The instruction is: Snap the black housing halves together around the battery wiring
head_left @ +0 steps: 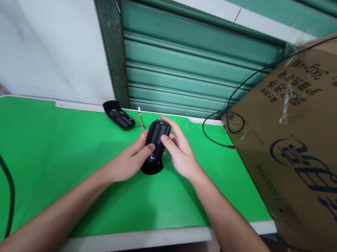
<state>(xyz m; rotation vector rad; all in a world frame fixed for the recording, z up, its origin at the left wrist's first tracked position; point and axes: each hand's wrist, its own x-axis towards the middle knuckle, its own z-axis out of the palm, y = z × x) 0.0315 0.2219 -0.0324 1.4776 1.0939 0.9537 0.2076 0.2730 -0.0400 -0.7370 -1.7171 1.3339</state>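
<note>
Between my two hands is a black plastic housing (159, 132), flared at its near end and ribbed with two long channels at its far end. My left hand (137, 154) grips it from the left, thumb on the middle. From the right, my right hand (181, 147) holds it with the thumb on its face and the fingers behind. A thin red wire (142, 121) with a white tip rises at its left side. Beyond my left hand a similar black housing (118, 114) lies on the green tabletop (96, 182), with thin wires at its right end.
A large cardboard box (306, 136) leans over the table's right side. A black cable (215, 141) loops beside it, and another dark cable (4, 165) crosses the left side. Behind stand a green shutter (199, 61) and a white wall (45, 33).
</note>
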